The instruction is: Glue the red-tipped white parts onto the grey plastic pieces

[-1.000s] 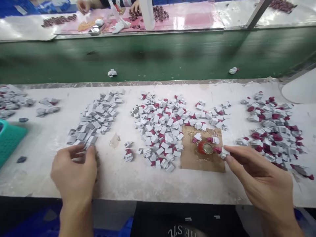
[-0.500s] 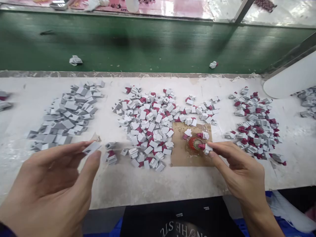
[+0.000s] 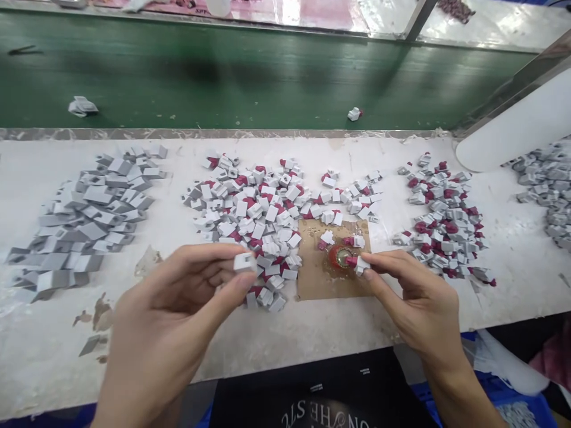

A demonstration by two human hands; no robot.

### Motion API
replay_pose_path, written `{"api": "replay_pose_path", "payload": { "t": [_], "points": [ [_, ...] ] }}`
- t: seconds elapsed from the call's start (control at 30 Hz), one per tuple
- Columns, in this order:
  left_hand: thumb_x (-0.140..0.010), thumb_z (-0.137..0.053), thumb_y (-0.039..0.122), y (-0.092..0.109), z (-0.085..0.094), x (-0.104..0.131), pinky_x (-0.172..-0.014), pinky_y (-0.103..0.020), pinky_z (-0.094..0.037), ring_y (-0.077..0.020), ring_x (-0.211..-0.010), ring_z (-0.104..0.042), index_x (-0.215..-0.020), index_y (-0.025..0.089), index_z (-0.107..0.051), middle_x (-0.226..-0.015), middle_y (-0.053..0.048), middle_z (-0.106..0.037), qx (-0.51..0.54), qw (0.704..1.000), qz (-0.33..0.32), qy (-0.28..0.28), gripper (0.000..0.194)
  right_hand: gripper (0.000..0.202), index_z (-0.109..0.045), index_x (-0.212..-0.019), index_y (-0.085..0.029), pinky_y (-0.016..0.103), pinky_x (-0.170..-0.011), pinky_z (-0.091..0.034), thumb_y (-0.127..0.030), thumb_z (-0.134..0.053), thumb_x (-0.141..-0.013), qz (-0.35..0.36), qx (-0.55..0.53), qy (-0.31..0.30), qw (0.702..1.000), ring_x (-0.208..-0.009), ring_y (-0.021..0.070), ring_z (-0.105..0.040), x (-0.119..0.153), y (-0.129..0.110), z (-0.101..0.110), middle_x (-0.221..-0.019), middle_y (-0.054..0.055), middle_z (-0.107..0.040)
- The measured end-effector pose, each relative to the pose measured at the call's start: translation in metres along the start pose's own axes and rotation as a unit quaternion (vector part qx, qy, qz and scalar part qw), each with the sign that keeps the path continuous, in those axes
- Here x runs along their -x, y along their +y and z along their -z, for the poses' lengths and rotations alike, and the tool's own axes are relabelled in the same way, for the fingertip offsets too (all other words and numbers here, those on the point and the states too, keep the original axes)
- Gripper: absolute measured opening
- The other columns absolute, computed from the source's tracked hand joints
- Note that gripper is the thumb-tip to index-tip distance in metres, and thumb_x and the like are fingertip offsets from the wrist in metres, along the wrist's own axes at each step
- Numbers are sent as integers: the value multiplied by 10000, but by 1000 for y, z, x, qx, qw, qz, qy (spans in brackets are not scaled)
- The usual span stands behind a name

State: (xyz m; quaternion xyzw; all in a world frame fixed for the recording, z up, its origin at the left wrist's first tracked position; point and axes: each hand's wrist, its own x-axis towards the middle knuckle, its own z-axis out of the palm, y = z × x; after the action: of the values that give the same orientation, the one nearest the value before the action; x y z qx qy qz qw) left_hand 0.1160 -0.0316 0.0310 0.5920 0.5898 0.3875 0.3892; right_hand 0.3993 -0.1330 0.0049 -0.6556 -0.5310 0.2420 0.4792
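Observation:
Between the thumb and fingers of my left hand [image 3: 178, 309] is a small grey plastic block [image 3: 244, 263] with a notch or hole in its face. My right hand [image 3: 414, 297] pinches a small grey-and-maroon plastic part [image 3: 360, 266], its maroon end over a round red dish [image 3: 338, 257]. The dish, which has a clear wet-looking middle, sits on a piece of brown cardboard [image 3: 330, 288]. Two more grey-and-maroon pieces [image 3: 327, 238] lie on the cardboard beside the dish. Behind my left hand spreads a heap of grey-and-maroon parts [image 3: 267, 208], partly hidden by the fingers.
A pile of plain grey blocks [image 3: 93, 208] lies at left, and another grey-and-maroon pile [image 3: 446, 220] at right. Beyond the table edge runs a green belt [image 3: 223, 77] carrying a few pieces. A white cylinder [image 3: 513, 128] juts in at the right.
My left hand has moved right with the grey block, from beside the plain grey pile to in front of the middle heap. My right hand keeps its part at the dish. The view has shifted.

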Motion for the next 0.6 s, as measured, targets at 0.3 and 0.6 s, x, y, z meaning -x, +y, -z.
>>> {"api": "replay_pose_path", "payload": {
  "t": [0.3, 0.6],
  "points": [
    [-1046, -909, 344, 36, -59, -10, -805, -239, -738, -187, -898, -864, -1119, 320, -914, -1035, -9, -903, 193, 956, 36, -220, 78, 268, -949, -1269, -419, 286, -867, -720, -225, -872, -1101, -48, -168, 55, 983, -1000, 190, -861, -10, -11, 5, -1114, -12, -894],
    [-1095, -864, 284, 40, -77, -2, -981, -234, -739, -178, -1073, -897, -1176, 289, -884, -1160, -3, -924, 278, 914, 60, -291, 84, 212, -954, -1266, -408, 234, -932, -744, -290, -913, -1095, -82, -283, 0, 956, -1071, 182, -898, -18, -13, -2, -1158, -8, -922]
  ]
}}
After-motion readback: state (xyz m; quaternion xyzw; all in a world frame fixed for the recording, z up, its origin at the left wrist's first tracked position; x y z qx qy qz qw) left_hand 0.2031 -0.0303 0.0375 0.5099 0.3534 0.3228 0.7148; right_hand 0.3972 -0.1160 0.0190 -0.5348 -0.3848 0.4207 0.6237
